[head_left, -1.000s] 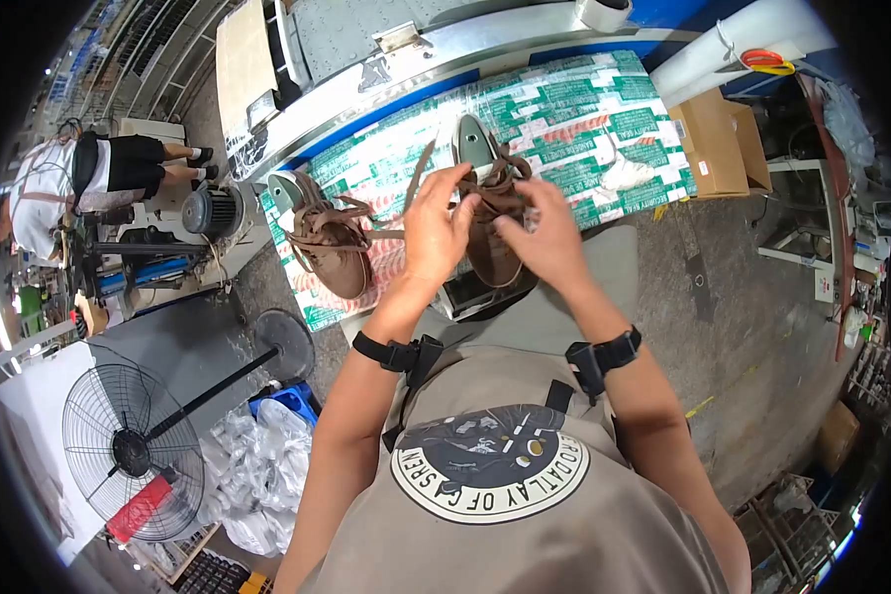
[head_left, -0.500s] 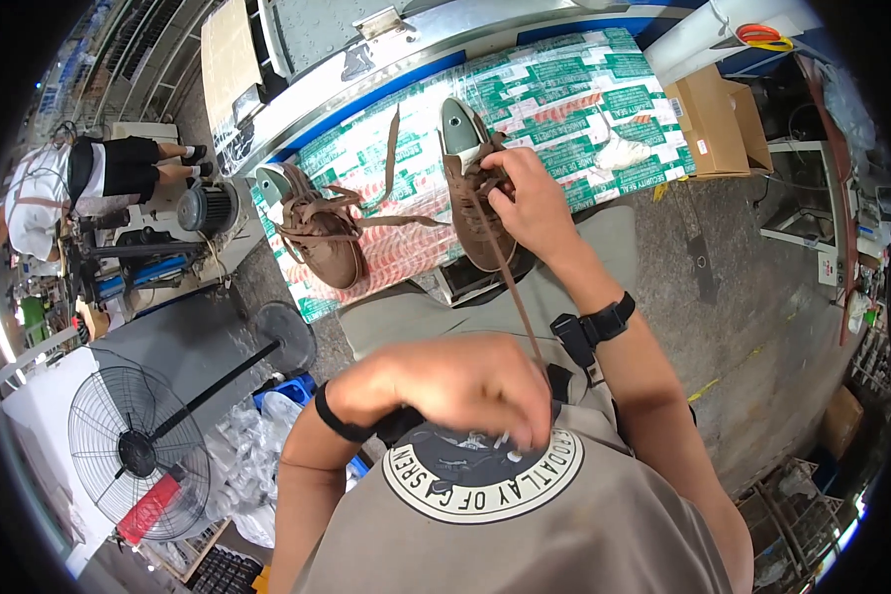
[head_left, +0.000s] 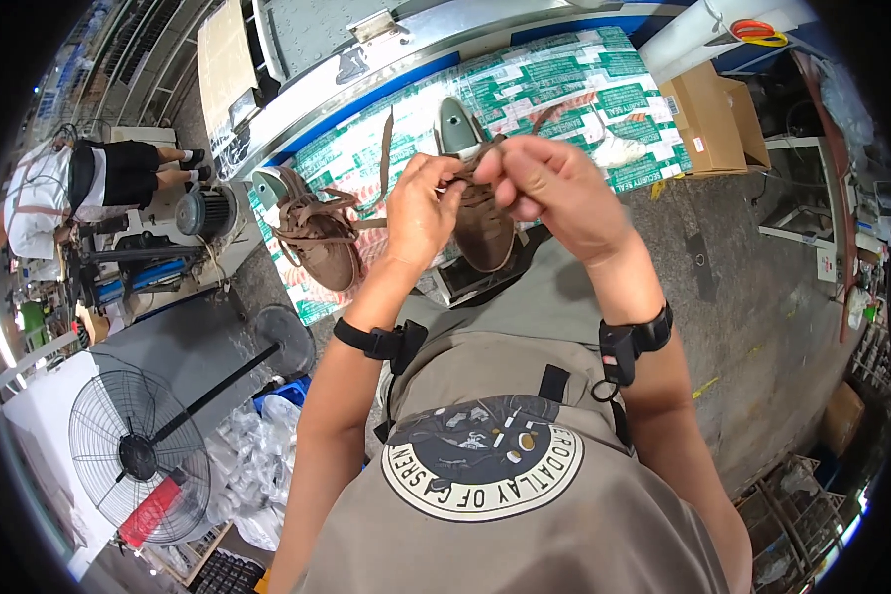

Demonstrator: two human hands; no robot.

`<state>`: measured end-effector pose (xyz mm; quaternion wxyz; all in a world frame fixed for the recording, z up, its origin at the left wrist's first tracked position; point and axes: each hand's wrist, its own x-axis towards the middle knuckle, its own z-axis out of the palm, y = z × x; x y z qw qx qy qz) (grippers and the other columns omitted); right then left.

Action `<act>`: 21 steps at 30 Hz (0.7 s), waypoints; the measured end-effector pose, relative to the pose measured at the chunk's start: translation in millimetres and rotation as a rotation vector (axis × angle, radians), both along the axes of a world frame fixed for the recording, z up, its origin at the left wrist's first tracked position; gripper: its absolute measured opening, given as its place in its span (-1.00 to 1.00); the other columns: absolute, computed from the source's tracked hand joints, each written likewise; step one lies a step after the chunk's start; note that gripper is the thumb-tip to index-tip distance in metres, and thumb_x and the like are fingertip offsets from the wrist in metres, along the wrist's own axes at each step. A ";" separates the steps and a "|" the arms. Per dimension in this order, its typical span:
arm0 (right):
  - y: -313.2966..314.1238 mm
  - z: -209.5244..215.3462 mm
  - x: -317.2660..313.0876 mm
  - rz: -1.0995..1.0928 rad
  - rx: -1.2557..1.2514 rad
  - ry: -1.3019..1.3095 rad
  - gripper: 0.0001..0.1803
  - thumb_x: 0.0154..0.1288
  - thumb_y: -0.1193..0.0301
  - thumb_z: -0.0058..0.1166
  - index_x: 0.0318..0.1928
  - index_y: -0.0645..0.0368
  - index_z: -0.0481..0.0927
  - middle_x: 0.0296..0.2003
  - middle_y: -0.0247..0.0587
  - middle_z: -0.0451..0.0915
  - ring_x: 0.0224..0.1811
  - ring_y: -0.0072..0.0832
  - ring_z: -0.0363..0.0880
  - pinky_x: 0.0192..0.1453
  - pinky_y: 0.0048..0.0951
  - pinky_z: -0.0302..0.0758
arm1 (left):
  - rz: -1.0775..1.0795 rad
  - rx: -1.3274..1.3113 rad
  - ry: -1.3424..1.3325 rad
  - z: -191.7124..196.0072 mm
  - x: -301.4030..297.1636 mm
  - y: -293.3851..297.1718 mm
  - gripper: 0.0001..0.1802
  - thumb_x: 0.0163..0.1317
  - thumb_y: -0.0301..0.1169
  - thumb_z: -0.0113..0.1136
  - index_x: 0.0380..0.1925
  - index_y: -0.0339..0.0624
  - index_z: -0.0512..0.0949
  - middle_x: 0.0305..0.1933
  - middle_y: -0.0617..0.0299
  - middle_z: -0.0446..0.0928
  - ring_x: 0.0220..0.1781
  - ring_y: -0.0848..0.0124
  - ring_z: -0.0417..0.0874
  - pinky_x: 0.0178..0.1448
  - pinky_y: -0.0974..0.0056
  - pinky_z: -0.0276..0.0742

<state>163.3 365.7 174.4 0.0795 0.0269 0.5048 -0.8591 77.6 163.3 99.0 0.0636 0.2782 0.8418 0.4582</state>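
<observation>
A brown shoe with a pale green insole lies toe toward me on the tape-covered worktop. Above its throat, my left hand pinches the brown shoelace at the left. My right hand is closed at the other side, fingers curled on the lace; the exact grip is partly hidden. A short stretch of shoelace shows between the hands. To the left rests a second brown shoe, its laces loosely threaded and one long end trailing across the worktop.
Green-and-white printed tape covers the worktop. A metal-edged machine borders its far side. Cardboard boxes stand at the right, orange-handled scissors beyond. At left are a floor fan, bagged plastic and another person.
My left hand has gone from near my chest up to the shoe's throat. My right hand has lifted slightly and shifted right. The lace no longer stretches toward my body.
</observation>
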 end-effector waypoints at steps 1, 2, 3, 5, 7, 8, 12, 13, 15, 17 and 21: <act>7.4 -1.0 -0.8 -0.001 -0.256 0.017 -0.64 0.73 0.16 0.04 0.05 0.19 0.74 -0.25 -0.43 0.69 -0.45 -0.79 0.38 -0.35 -0.69 0.36 | 0.061 -0.047 0.014 -4.0 0.3 0.0 -0.76 0.20 -0.66 0.43 -0.12 -0.28 0.69 -0.17 0.10 0.64 -0.13 0.17 0.72 -0.01 0.19 0.64; 14.4 -5.2 -1.6 -0.002 -0.437 0.103 -0.60 0.75 0.13 -0.02 0.09 0.19 0.71 -0.19 -0.36 0.70 -0.46 -0.75 0.35 -0.35 -0.64 0.36 | 0.080 -0.090 0.063 -7.0 -1.3 -3.5 -0.82 0.24 -0.63 0.46 -0.17 -0.30 0.69 -0.25 0.19 0.66 -0.22 0.30 0.72 -0.08 0.22 0.64; 21.4 -5.2 -0.8 -0.001 -0.436 0.102 -0.60 0.75 0.13 -0.02 0.09 0.19 0.71 -0.19 -0.36 0.70 -0.46 -0.75 0.35 -0.35 -0.64 0.36 | 0.080 -0.089 0.061 -16.2 -3.2 -8.7 -0.82 0.24 -0.63 0.46 -0.17 -0.30 0.69 -0.25 0.19 0.66 -0.22 0.30 0.72 -0.08 0.22 0.64; 29.9 -2.2 -1.6 -0.184 -0.405 0.017 -0.62 0.76 0.19 -0.07 0.07 0.20 0.71 -0.16 -0.31 0.72 -0.46 -0.67 0.40 -0.35 -0.57 0.41 | 0.083 0.062 -0.241 -27.8 -8.1 -15.7 -0.89 0.32 -0.59 0.46 -0.20 -0.30 0.70 -0.27 0.30 0.69 -0.27 0.50 0.68 -0.16 0.30 0.63; 25.2 -46.2 -7.8 -0.314 -0.155 -0.057 -0.66 0.72 0.24 -0.05 0.06 0.19 0.71 -0.11 -0.26 0.70 -0.46 -0.62 0.38 -0.32 -0.54 0.35 | 0.095 0.196 -0.564 -32.4 -10.5 -16.7 -0.91 0.37 -0.56 0.44 -0.18 -0.29 0.70 -0.27 0.33 0.68 -0.29 0.54 0.66 -0.16 0.29 0.66; 19.9 -74.4 -3.0 -0.421 0.285 -0.097 -0.72 0.67 0.30 0.02 0.07 0.19 0.70 -0.09 -0.25 0.71 -0.42 -0.59 0.44 -0.30 -0.50 0.40 | 0.099 0.223 -0.621 -29.7 -9.8 -11.1 -0.93 0.40 -0.56 0.43 -0.17 -0.27 0.71 -0.26 0.35 0.69 -0.29 0.60 0.65 -0.22 0.37 0.62; -31.2 -83.4 3.7 -0.352 0.802 0.004 -0.79 0.46 0.44 0.22 0.06 0.09 0.69 -0.12 -0.24 0.72 -0.26 -0.37 0.68 -0.13 -0.27 0.61 | 0.106 0.277 -0.667 -28.4 -10.0 -10.4 -0.93 0.41 -0.56 0.42 -0.16 -0.27 0.71 -0.25 0.36 0.70 -0.30 0.65 0.61 -0.24 0.44 0.59; -37.5 -84.5 0.4 -0.352 0.801 0.007 -0.79 0.46 0.44 0.22 0.06 0.09 0.69 -0.12 -0.24 0.72 -0.26 -0.37 0.68 -0.13 -0.27 0.61 | 0.107 0.277 -0.664 -29.1 -9.9 -11.6 -0.93 0.41 -0.56 0.42 -0.16 -0.27 0.71 -0.25 0.36 0.70 -0.30 0.65 0.61 -0.24 0.44 0.59; -46.1 -87.3 -4.8 -0.413 1.151 0.285 -0.75 0.37 0.44 0.34 0.03 0.09 0.68 -0.19 -0.22 0.66 -0.30 -0.29 0.67 -0.17 -0.26 0.61 | 0.021 0.156 -0.349 -30.9 -7.7 -13.3 -0.92 0.38 -0.59 0.41 -0.17 -0.28 0.70 -0.24 0.37 0.70 -0.32 0.61 0.59 -0.21 0.38 0.61; -42.5 -87.5 -12.3 -0.435 1.231 0.356 -0.76 0.32 0.43 0.36 -0.04 0.09 0.65 -0.21 -0.18 0.64 -0.29 -0.19 0.67 -0.20 -0.21 0.61 | -0.005 0.150 -0.196 -23.8 -7.9 -11.7 -0.86 0.31 -0.64 0.41 -0.17 -0.24 0.70 -0.27 0.33 0.67 -0.37 0.51 0.57 -0.20 0.32 0.61; -20.2 -79.2 -21.0 -0.120 1.244 0.239 -0.81 0.26 0.36 0.34 -0.19 0.14 0.63 -0.41 -0.20 0.63 -0.38 -0.17 0.64 -0.28 -0.19 0.54 | -0.174 -0.219 0.083 11.8 -18.4 -12.6 -0.79 0.21 -0.59 0.38 -0.16 -0.18 0.66 -0.30 0.09 0.67 -0.35 0.18 0.71 -0.17 0.15 0.66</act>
